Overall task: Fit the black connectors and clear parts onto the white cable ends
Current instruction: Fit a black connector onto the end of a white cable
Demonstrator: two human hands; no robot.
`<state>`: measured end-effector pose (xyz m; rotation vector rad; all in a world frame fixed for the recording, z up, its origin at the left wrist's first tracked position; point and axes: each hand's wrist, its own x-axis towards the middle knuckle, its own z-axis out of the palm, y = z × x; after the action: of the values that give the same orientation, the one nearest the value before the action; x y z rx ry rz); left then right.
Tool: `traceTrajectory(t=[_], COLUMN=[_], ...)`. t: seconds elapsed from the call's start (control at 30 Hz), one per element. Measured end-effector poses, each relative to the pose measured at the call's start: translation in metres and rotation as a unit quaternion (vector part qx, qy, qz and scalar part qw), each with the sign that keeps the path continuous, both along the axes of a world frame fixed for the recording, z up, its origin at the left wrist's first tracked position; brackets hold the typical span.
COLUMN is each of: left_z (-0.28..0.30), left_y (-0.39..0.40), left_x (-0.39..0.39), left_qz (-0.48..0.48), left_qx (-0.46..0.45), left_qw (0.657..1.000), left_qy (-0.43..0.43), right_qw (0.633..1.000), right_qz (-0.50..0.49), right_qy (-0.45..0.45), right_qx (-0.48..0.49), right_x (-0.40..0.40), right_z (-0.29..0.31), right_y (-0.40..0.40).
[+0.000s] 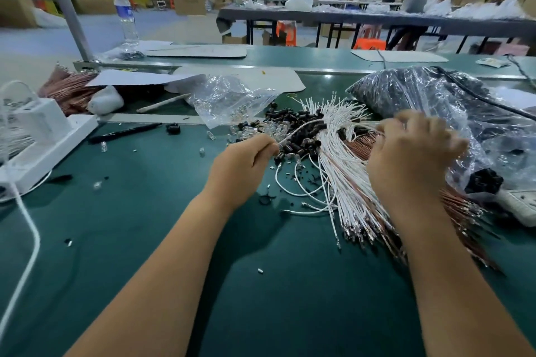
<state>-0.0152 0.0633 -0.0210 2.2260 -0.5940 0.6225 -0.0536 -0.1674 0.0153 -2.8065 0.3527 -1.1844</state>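
**Both hands in the cable pile on the green worktop**

So here's what we've got. Our left hand [246, 159] is curled into a loose fist, pinching the end of one white cable [301, 129] that arcs up and over toward the main bundle of white cables [342, 159]. The tip sits right at the fingertips, just above the heap of black connectors [298, 130]; it's too small for us to tell whether a part is on it.

Our right hand [412, 159] is over the far side of the bundle, fingers bent down into the wire ends. It's motion-blurred, so we can't tell if it's actually gripping a wire or only resting on them.

The white cables fan out across the green worktop [145, 211], with copper-coloured wires [362, 148] mixed in underneath. The clear parts [269, 127] lie in a small cluster just left of the black connectors, spilling from an open clear plastic bag [229, 98]. A big bag of black pieces [420, 93] sits behind the right hand. Off to the left are a white box [43, 136] and a black pen [124, 133], and a water bottle [126, 14] stands further back.
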Motion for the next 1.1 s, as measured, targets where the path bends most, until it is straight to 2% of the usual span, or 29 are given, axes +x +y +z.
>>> traceTrajectory(t=[0.07, 0.17, 0.27, 0.37, 0.6, 0.83, 0.93, 1.0, 1.1], left_z=[0.001, 0.004, 0.002, -0.003, -0.004, -0.005, -0.004, -0.005, -0.005], left_y=[-0.003, -0.008, -0.009, 0.0, 0.006, 0.005, 0.0, -0.003, -0.016], left_x=[-0.002, -0.005, -0.001, 0.006, 0.008, 0.002, 0.004, 0.008, 0.018], left_qz=[0.003, -0.014, -0.023, -0.008, -0.009, 0.052, 0.079, 0.101, 0.111], left_qx=[0.011, 0.008, 0.014, 0.036, 0.043, -0.093, -0.131, -0.105, 0.012], left_qw=[1.0, 0.999, 0.999, 0.999, 0.999, 0.992, 0.987, 0.987, 0.987], left_qy=[-0.024, -0.031, -0.026, -0.014, 0.012, 0.067, 0.055, 0.067, 0.114], right_qw=[0.995, 0.964, 0.943, 0.942, 0.951, 0.962, 0.969, 0.957, 0.945], right_qz=[0.09, 0.251, 0.297, 0.298, 0.255, 0.226, 0.178, 0.171, 0.188], right_qy=[0.007, 0.052, 0.143, 0.154, 0.173, 0.14, 0.078, 0.026, 0.011], right_qx=[-0.046, -0.076, -0.043, 0.019, 0.023, 0.057, 0.15, 0.233, 0.269], right_x=[-0.002, 0.005, 0.019, 0.024, 0.024, 0.021, 0.024, 0.026, 0.027], right_z=[0.004, 0.01, 0.002, -0.013, -0.03, -0.03, -0.028, -0.026, -0.024], right_y=[0.018, 0.054, 0.077, 0.076, 0.059, 0.062, 0.051, 0.045, 0.045])
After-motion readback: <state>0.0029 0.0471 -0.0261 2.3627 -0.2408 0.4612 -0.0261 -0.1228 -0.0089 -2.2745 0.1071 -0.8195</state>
